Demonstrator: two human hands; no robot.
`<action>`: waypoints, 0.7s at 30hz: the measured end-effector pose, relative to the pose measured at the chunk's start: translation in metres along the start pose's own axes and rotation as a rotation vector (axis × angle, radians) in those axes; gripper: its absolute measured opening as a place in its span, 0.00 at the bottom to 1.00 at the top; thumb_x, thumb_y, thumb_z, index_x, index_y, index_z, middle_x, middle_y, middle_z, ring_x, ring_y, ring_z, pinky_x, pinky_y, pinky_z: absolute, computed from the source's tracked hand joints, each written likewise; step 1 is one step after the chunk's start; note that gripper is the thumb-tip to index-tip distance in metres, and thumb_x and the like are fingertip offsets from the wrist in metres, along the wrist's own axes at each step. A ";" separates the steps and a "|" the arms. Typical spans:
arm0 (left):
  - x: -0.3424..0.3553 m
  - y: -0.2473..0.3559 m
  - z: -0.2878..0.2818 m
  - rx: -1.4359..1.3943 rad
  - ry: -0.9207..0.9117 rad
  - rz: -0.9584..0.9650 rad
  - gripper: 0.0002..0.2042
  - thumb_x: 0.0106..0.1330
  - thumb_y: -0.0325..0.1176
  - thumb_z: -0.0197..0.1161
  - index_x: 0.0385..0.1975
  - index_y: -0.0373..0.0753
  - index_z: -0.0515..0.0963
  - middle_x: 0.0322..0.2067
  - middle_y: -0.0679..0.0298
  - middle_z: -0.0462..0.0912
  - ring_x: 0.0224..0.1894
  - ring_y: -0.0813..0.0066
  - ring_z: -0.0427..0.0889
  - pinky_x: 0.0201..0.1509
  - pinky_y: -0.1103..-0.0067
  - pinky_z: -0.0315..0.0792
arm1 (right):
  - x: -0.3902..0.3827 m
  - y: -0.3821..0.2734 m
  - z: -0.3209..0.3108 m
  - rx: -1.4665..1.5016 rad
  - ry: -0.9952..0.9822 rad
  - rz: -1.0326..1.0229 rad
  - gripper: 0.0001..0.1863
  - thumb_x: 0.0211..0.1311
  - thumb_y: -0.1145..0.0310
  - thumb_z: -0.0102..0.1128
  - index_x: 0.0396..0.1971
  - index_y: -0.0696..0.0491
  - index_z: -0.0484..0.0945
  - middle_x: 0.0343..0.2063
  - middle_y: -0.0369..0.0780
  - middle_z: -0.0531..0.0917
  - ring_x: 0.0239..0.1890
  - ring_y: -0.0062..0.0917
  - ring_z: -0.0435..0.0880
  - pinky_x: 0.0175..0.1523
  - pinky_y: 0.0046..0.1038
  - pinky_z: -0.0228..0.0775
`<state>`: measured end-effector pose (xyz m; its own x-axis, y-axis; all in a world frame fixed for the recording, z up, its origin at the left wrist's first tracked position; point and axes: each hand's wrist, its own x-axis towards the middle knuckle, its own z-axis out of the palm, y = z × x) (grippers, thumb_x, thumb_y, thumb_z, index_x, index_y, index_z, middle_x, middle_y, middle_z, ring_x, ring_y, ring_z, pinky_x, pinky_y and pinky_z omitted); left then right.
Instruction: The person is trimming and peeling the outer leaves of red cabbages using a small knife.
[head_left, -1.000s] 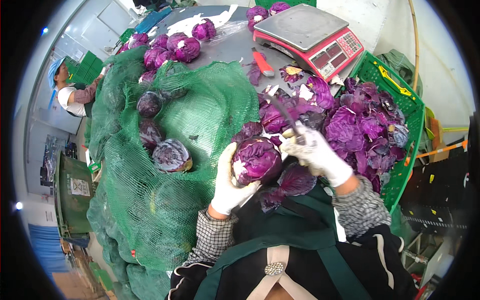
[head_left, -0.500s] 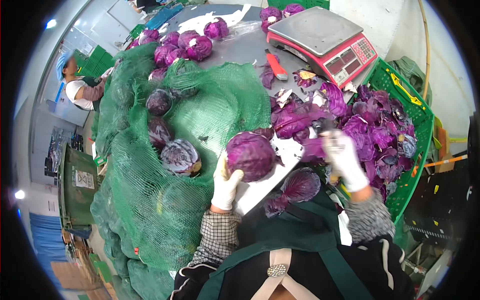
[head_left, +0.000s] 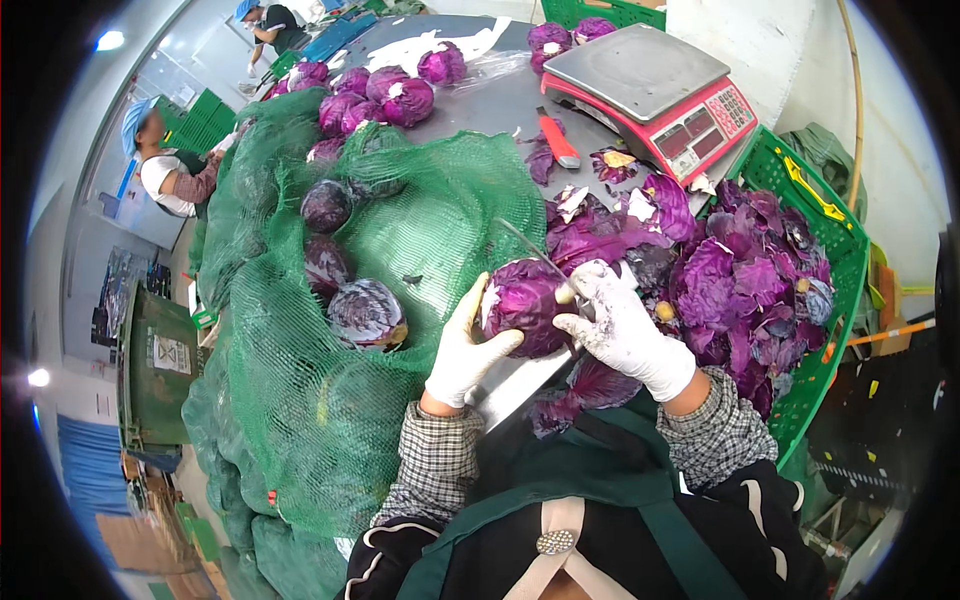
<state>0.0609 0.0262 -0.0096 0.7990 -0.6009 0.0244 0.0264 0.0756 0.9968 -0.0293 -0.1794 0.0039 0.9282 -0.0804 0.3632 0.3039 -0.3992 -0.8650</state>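
A round red cabbage [head_left: 527, 305] sits in front of me, over a pale board or tray [head_left: 520, 385]. My left hand [head_left: 468, 350], in a white glove, grips it from the left, thumb across its near side. My right hand [head_left: 630, 325], in a smudged white glove, is closed round a knife; its thin blade [head_left: 530, 243] points up and left past the far side of the cabbage. That hand's thumb rests on the cabbage's right side; the knife's handle is hidden. Loose purple leaves [head_left: 600, 385] lie just below the right hand.
Green mesh sacking [head_left: 440, 190] spreads at the left, with dark cabbages [head_left: 365, 312] on it. A green crate [head_left: 850, 260] heaped with leaves stands at the right. Behind are a red scale [head_left: 650, 90], a red-handled tool [head_left: 558, 138] and peeled cabbages [head_left: 405, 100]. Two people work far left.
My right hand has come back left from the leaf crate to the cabbage, with the knife now showing. The cabbage has shifted slightly right. A second person shows at the far upper left.
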 end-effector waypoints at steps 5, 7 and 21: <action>0.001 0.008 0.000 -0.008 0.000 -0.029 0.42 0.51 0.24 0.71 0.66 0.28 0.53 0.61 0.52 0.66 0.62 0.67 0.66 0.67 0.74 0.59 | 0.007 -0.005 -0.009 -0.159 0.108 -0.116 0.22 0.50 0.73 0.66 0.47 0.55 0.74 0.40 0.43 0.72 0.44 0.34 0.73 0.49 0.28 0.67; 0.000 0.008 -0.001 0.030 -0.005 -0.021 0.42 0.51 0.25 0.72 0.66 0.28 0.54 0.60 0.53 0.66 0.61 0.67 0.67 0.67 0.74 0.59 | 0.015 -0.007 -0.011 -0.185 0.102 -0.126 0.21 0.51 0.75 0.65 0.47 0.56 0.73 0.38 0.42 0.71 0.44 0.31 0.73 0.49 0.26 0.66; 0.009 -0.004 -0.011 -0.146 0.109 -0.134 0.17 0.69 0.35 0.55 0.53 0.31 0.73 0.44 0.68 0.79 0.44 0.84 0.75 0.51 0.83 0.69 | -0.080 0.003 -0.062 0.039 0.291 0.457 0.08 0.57 0.75 0.62 0.33 0.57 0.73 0.25 0.35 0.75 0.28 0.21 0.74 0.34 0.23 0.68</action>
<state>0.0746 0.0297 -0.0140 0.8427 -0.5240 -0.1239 0.2171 0.1200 0.9688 -0.1158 -0.2311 -0.0066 0.8715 -0.4898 0.0235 -0.1038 -0.2311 -0.9674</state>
